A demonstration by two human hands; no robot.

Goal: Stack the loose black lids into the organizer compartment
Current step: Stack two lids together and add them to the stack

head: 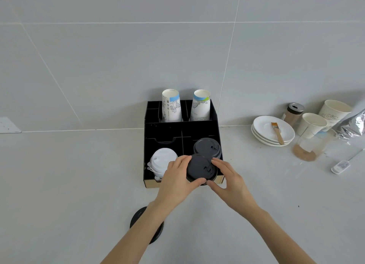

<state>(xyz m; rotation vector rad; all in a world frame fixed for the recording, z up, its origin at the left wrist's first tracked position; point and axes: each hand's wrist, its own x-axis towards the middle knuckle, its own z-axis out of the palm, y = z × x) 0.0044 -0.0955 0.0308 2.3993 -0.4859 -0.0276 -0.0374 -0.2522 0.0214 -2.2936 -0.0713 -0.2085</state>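
A black organizer point(164, 131) stands against the tiled wall. Its front right compartment holds a stack of black lids point(206, 146). In front of that stack, over the organizer's front edge, I hold a small pile of black lids point(199, 168) between both hands. My left hand point(175, 176) grips its left side and my right hand point(227, 176) grips its right side, thumbs meeting at the near rim. Another black lid point(138, 218) lies on the counter under my left forearm, partly hidden.
White lids point(163, 159) fill the front left compartment. Two paper cup stacks point(171, 105) stand in the back. To the right sit white saucers point(262, 125) with a brush, paper cups point(313, 123), a spice jar, a glass beaker, a foil bag and a thermometer.
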